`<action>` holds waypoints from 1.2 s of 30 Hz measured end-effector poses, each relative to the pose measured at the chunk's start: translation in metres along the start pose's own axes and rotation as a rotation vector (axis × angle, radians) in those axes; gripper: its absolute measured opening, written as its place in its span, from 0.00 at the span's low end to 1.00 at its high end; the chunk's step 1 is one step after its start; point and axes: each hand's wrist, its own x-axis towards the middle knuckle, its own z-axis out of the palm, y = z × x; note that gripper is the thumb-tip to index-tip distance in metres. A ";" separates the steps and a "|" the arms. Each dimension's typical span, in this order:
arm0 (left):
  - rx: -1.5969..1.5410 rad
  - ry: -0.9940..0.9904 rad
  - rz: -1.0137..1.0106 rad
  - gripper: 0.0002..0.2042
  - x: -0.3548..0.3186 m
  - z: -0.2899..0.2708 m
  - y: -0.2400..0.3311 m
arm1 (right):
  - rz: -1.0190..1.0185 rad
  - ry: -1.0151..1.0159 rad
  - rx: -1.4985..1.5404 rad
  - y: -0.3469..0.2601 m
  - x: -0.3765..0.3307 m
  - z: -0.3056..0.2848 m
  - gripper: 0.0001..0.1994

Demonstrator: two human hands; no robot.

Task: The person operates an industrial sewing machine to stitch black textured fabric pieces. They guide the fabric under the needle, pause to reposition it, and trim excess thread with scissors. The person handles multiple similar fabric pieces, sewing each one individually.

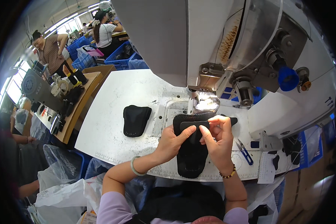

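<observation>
My left hand (170, 145) grips the side of a black padded fabric piece (191, 160), its thumb resting on a small dark rounded patch (193, 123). The patch lies across the wide upper part of the piece. On the other side, my right hand (219, 140) has its thumb on the same patch, with the fingers bent at its right end. Both hands are just in front of the lit needle area of a sewing machine (207, 102). Further left on the white table lie similar black padded pieces (136, 121), seemingly stacked.
Blue-handled thread snips (245, 153) lie right of my right hand on the white sewing table (100, 112). The machine's arm (153, 33) overhangs the far side. Plastic bags (67, 198) hang at the near left. Blue crates (120, 56) and other people are beyond.
</observation>
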 end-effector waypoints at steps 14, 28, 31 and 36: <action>0.120 0.024 0.043 0.11 0.002 -0.002 0.003 | 0.037 -0.008 0.095 0.006 0.003 0.002 0.13; 0.126 0.056 0.038 0.12 0.003 0.002 0.004 | 0.039 -0.004 0.034 0.005 0.003 0.001 0.13; 0.100 0.085 0.023 0.12 0.002 0.000 0.006 | -0.083 0.005 -0.105 0.005 -0.001 -0.008 0.14; -0.085 0.115 0.002 0.11 0.000 0.004 0.015 | -0.946 -0.011 -0.960 0.030 -0.008 -0.038 0.25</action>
